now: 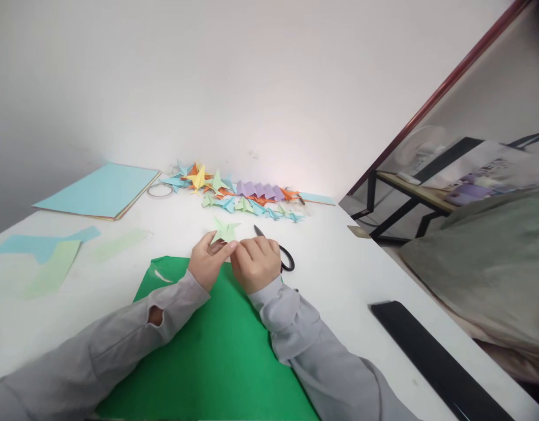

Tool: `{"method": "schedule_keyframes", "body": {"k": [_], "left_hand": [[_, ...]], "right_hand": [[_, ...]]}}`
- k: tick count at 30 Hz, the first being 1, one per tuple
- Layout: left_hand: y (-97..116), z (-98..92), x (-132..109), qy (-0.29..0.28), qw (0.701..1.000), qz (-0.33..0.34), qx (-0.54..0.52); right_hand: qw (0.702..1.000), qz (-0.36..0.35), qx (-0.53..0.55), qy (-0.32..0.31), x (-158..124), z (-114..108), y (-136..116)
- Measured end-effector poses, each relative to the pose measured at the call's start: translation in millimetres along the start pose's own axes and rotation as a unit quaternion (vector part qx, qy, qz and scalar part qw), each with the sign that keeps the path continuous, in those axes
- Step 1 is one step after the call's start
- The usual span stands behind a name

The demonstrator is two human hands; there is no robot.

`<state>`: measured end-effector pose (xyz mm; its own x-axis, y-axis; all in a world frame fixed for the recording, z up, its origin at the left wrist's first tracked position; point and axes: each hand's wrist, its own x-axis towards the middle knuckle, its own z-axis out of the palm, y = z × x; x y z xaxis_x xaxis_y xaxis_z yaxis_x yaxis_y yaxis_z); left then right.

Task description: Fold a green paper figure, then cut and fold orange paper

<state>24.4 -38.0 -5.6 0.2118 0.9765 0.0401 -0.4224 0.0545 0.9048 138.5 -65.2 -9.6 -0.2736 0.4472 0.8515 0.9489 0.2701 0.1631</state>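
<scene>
Left hand [204, 262], the nearer, is grasping the green origami [225, 231], splayed sideways just beyond it toward the tabletop [339, 257]'s far edge, while the right hand [257, 264] is resting curled alongside, its grip hidden.

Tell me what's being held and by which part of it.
A pale green folded paper piece, held near its lower edge by the left hand. The right hand meets it there; whether it grips too is unclear.
</scene>
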Motion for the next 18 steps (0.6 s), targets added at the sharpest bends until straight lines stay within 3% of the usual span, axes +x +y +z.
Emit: {"method": "schedule_keyframes", "body": {"k": [3, 5, 7, 8, 10, 13, 15, 18], "left_hand": [[2, 1.4, 2, 0.032, 0.999, -0.011, -0.034], [4, -2.1, 7, 0.037, 0.997, -0.044, -0.052], [7, -7.1, 12, 0.015, 0.994, -0.098, -0.042], [8, -9.5, 13, -0.006, 0.992, -0.127, -0.023], [9, -13.8, 15, -0.053, 0.985, -0.160, 0.026], [8, -18.0, 16, -0.125, 0.976, -0.146, 0.103], [8, -19.1, 16, -0.155, 0.969, -0.125, 0.149], [10, -18.6, 16, -0.161, 0.965, -0.109, 0.178]], "right_hand": [[0.996, 0.010, 0.081, -0.025, 0, -2, -5], [0.986, 0.089, 0.144, -0.012, -1, -2, -3], [0.955, 0.213, 0.205, 0.009, -3, 1, 2], [0.929, 0.280, 0.243, 0.006, -4, 4, 6], [0.843, 0.401, 0.355, -0.046, -7, 9, 13], [0.710, 0.464, 0.512, -0.139, -9, 14, 18], [0.664, 0.463, 0.563, -0.165, -9, 14, 17], [0.629, 0.489, 0.583, -0.158, -7, 10, 13]]}}
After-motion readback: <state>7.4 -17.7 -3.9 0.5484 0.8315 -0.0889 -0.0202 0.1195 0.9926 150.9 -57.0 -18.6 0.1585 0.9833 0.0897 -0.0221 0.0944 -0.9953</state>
